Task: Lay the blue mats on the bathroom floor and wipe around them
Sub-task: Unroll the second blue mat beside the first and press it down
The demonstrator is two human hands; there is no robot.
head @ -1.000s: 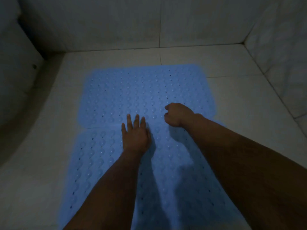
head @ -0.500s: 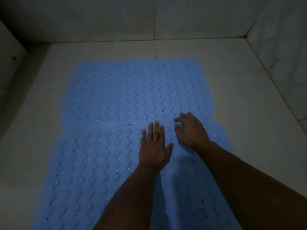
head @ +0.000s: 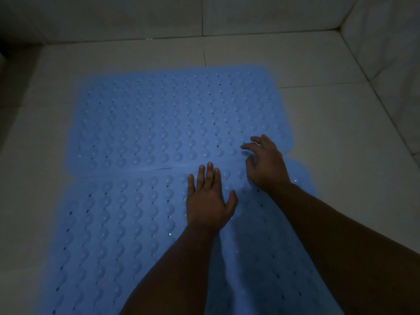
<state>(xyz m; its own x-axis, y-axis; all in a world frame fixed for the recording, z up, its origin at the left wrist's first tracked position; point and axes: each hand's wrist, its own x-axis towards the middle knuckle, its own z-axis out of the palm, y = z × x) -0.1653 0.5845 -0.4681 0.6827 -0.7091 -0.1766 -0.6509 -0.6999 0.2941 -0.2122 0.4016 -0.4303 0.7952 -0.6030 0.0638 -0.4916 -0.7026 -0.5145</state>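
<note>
Currently two blue mats lie on the pale tiled floor [head: 329, 123], meeting edge to edge at a seam across the middle of the view. The near mat [head: 109, 235] runs out of the bottom of the frame. The left hand [head: 208, 202] lies flat on the near mat just short of the seam, fingers straight and close together, thumb out to the right. The right hand [head: 266, 165] reaches over the seam near the mats' right side, fingers spread and loosely bent, tips touching the far mat [head: 159, 119]; it pinches nothing.

The step in hand appears to be seating the two mats against each other. Recommended procedure: keep the flat palm pressing the near mat so it cannot slide, then nudge the far mat's edge until the seam closes evenly along its length. Press outward from the seam to flatten the bumps.

No containers are in view. Beyond the far mat, the floor meets the tiled walls [head: 261, 14].
</note>
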